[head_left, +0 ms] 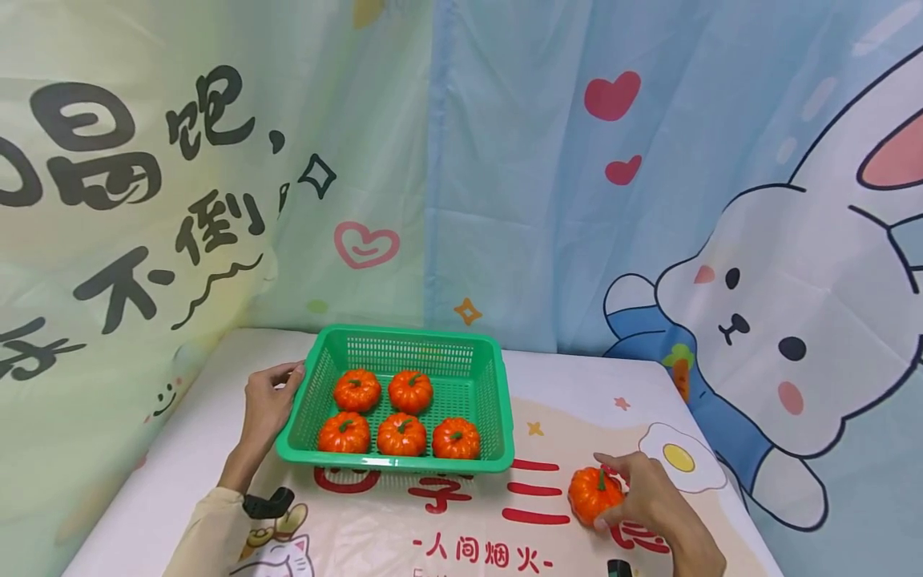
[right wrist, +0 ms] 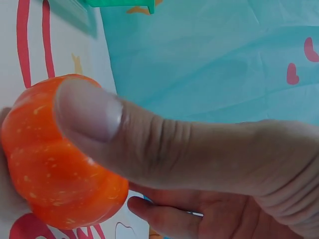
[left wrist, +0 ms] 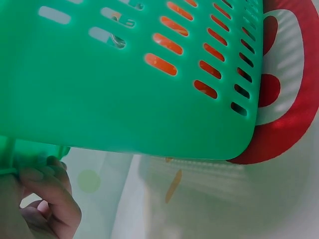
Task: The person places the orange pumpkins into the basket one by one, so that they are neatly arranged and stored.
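My left hand (head_left: pixel 268 402) grips the left rim of a green plastic basket (head_left: pixel 395 461), its fingers curled at the edge in the left wrist view. Several small orange pumpkins (head_left: pixel 401 434) with green stems sit inside, two at the back and the others along the front. To the right of the basket, my right hand (head_left: pixel 644 495) holds another orange pumpkin (head_left: pixel 593 495) between thumb and fingers. The right wrist view shows the thumb laid across this glossy, ribbed pumpkin (right wrist: pixel 65 169), with a finger partly hidden on its far side.
A printed cloth (head_left: pixel 476 553) with red and pink lettering covers the table. Curtains with a cartoon rabbit (head_left: pixel 764 320), hearts and dark lettering hang behind and at both sides. Black straps (head_left: pixel 268 505) show at the wrists.
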`<state>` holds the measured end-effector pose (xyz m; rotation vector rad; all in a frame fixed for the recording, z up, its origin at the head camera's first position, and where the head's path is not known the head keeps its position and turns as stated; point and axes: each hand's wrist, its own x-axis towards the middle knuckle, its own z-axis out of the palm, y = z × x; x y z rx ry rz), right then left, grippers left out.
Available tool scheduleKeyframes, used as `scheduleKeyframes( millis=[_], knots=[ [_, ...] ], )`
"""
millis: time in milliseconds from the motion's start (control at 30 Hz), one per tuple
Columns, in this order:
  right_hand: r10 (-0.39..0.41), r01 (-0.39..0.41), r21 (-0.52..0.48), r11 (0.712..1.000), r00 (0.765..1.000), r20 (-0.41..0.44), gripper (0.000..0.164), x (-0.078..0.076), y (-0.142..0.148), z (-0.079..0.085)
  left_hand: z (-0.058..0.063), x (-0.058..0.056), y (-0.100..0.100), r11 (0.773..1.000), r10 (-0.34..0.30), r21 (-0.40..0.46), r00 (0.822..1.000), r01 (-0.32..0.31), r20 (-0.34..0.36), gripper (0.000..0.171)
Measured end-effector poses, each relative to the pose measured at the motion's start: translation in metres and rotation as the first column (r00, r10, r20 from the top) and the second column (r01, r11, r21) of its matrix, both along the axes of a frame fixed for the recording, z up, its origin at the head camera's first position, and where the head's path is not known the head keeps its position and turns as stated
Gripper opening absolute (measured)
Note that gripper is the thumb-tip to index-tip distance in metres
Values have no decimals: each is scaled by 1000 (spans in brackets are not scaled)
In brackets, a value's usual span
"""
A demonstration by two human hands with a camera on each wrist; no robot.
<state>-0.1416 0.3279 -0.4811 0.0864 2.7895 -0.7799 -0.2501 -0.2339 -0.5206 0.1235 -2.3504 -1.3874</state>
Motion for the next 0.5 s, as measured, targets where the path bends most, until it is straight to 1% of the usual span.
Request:
scheduleKeyframes(
  millis=[100, 167, 267, 500],
  knots=[
    [-4, 4, -7, 1000, 1000, 3, 99, 0, 0, -4, 1, -1, 0, 1000, -7, -3, 1000, 7, 1, 29],
    [11, -11, -7, 1000, 1000, 2, 98, 1, 1, -7, 2, -2, 0, 1000, -7, -7, 1000, 7, 4, 30],
    [3, -3, -23, 1000, 1000, 3, 94, 0, 0, -10, 2, -1, 0, 1000, 3, -6, 1000, -3, 11, 30],
    [20, -21, -28, 999, 999, -28, 90, -1, 2, -15, 1, 2, 0, 1000, 11, -8, 1000, -10, 17, 30]
  ],
)
